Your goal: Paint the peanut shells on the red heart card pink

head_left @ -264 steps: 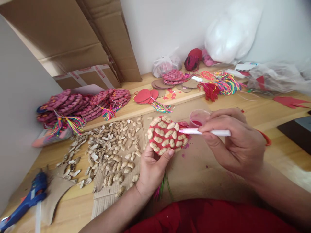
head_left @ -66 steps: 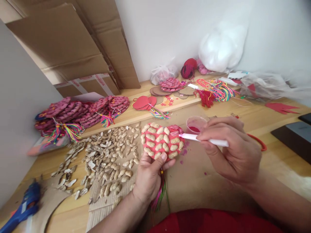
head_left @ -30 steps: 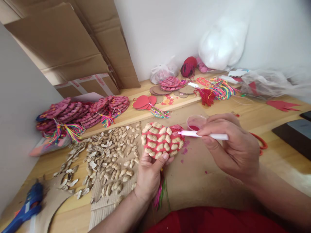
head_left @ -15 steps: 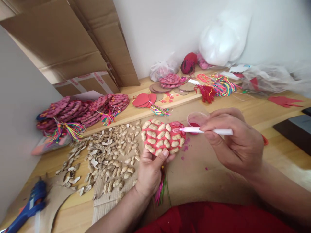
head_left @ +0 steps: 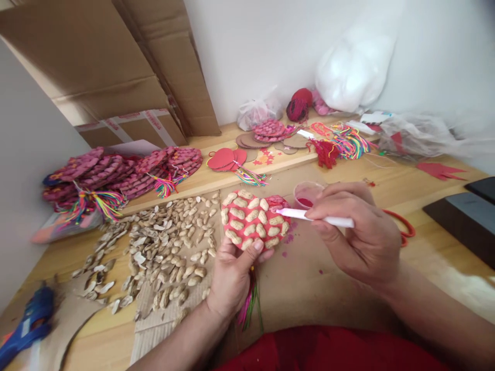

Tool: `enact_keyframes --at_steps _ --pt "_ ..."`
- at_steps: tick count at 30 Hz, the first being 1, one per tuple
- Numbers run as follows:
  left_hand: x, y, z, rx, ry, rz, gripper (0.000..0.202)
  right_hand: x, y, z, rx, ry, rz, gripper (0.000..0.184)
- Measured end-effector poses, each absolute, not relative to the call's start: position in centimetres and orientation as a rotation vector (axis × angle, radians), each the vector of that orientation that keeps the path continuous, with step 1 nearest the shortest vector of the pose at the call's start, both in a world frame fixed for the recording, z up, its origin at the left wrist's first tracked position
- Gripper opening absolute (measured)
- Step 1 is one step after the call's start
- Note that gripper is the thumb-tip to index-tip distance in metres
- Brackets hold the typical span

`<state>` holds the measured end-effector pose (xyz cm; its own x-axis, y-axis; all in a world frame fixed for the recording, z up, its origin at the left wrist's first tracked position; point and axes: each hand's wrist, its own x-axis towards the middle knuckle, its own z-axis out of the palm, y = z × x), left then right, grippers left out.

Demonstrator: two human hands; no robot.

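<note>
My left hand (head_left: 234,270) grips the lower edge of a red heart-shaped card (head_left: 243,225) covered with rows of peanut shells, its thumb on the front. A tassel of green and pink threads (head_left: 252,301) hangs below the card. Between the thumb and fingers of my right hand (head_left: 356,232) is a white paintbrush (head_left: 328,220), its pink tip touching or just over the card's upper right. Shells in that corner are coloured pink; the others are plain tan. Just behind the brush stands a clear plastic cup (head_left: 308,189) with dark pink paint inside.
Loose peanut shells (head_left: 174,252) spread over cardboard on the left, near a blue glue gun (head_left: 33,322). Finished pink peanut pieces (head_left: 116,172) are piled behind. Red discs (head_left: 227,158) and colourful threads (head_left: 350,141) lie along the back. Orange-handled scissors (head_left: 404,226) lie at right.
The brush tip has moved slightly down and left across the card's pink corner, with my right hand following. The whole view has shifted a little. Both hands keep their hold.
</note>
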<state>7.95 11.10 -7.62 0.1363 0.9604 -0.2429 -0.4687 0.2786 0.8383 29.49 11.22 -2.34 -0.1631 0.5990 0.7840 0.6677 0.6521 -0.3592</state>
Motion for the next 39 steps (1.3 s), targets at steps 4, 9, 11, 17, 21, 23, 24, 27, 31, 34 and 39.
enact_keyframes --at_steps 4,9,11,17,21,23,24,27,31,34,39 --pt "7.94 10.76 -7.49 0.695 0.952 1.199 0.048 29.38 11.11 -2.41 -0.986 -1.875 -0.063 0.020" --pt "7.99 10.62 -7.19 0.693 0.948 1.222 0.051 29.54 10.94 -2.13 -1.022 -1.956 -0.098 0.019" --pt "7.99 10.70 -7.25 0.696 0.925 1.215 0.048 29.59 11.03 -2.11 -1.020 -1.927 -0.145 0.018" --pt "8.05 10.74 -7.24 0.747 0.934 1.209 0.039 29.44 11.49 -2.39 -0.910 -1.942 -0.195 0.019" --pt "8.22 10.63 -7.06 0.772 0.948 1.212 0.036 29.50 11.46 -2.55 -0.898 -1.996 -0.233 0.019" --pt "8.26 10.65 -7.06 0.782 0.946 1.213 0.033 29.53 11.39 -2.63 -0.898 -2.012 -0.250 0.020" --pt "8.27 10.67 -7.06 0.784 0.949 1.215 0.032 29.54 11.36 -2.65 -0.902 -2.019 -0.256 0.020" --pt "8.27 10.73 -7.01 0.786 0.966 1.216 0.030 29.51 11.30 -2.66 -0.918 -2.025 -0.265 0.021" --pt "8.27 10.72 -6.93 0.809 0.969 1.208 0.033 29.38 11.29 -2.54 -0.901 -2.032 -0.279 0.023" --pt "8.28 10.73 -6.90 0.833 0.972 1.214 0.033 29.26 11.25 -2.43 -0.889 -2.060 -0.284 0.025" --pt "8.23 10.98 -6.69 0.876 1.008 1.230 0.029 29.24 11.18 -2.40 -0.896 -2.113 -0.306 0.022"
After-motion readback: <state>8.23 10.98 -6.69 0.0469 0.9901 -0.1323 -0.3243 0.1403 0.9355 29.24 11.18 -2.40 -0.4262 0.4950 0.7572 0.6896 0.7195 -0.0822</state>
